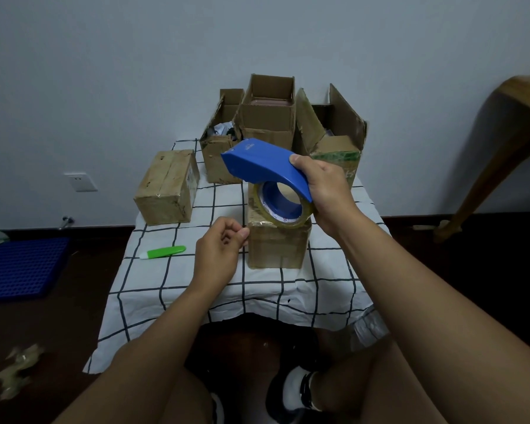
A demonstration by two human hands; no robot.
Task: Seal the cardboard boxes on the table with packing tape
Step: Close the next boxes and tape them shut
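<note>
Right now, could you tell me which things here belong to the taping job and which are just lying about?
For the job:
- blue tape dispenser in the right hand
- closed box by the left hand
- sealed-looking box
- three open boxes

Lying about:
- green cutter
- blue mat on the floor
- crumpled tape scraps
</note>
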